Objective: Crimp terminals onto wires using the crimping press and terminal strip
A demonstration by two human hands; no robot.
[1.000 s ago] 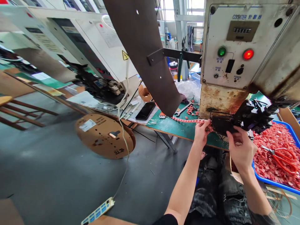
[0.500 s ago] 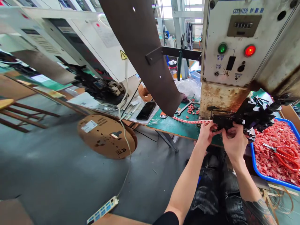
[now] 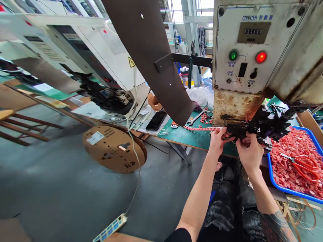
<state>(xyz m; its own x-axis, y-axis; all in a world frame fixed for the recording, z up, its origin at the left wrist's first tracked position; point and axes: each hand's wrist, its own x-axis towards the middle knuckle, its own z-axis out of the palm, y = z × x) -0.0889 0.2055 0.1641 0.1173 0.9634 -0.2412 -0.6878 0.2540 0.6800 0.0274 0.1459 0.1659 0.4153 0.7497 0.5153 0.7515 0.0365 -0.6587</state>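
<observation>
A strip of red terminals [image 3: 202, 128] runs across the green bench mat into the black applicator head [image 3: 254, 128] of a worn crimping machine [image 3: 242, 57]. My left hand [image 3: 217, 140] pinches the strip's end right at the applicator's left side. My right hand [image 3: 249, 153] is pressed up under the applicator, fingers curled against it beside my left hand; what its fingertips grip is hidden.
A blue tray [image 3: 271, 172] of loose red terminals with orange-handled scissors [image 3: 301, 164] sits at right. A phone [image 3: 156, 120], a wrench [image 3: 196, 118], a cardboard reel [image 3: 113, 148] and a power strip [image 3: 109, 228] on the floor lie left. A brown guard plate [image 3: 151, 50] hangs overhead.
My right hand has moved up and left from below the applicator to meet my left hand at the strip's end. The left hand has stayed on the strip.
</observation>
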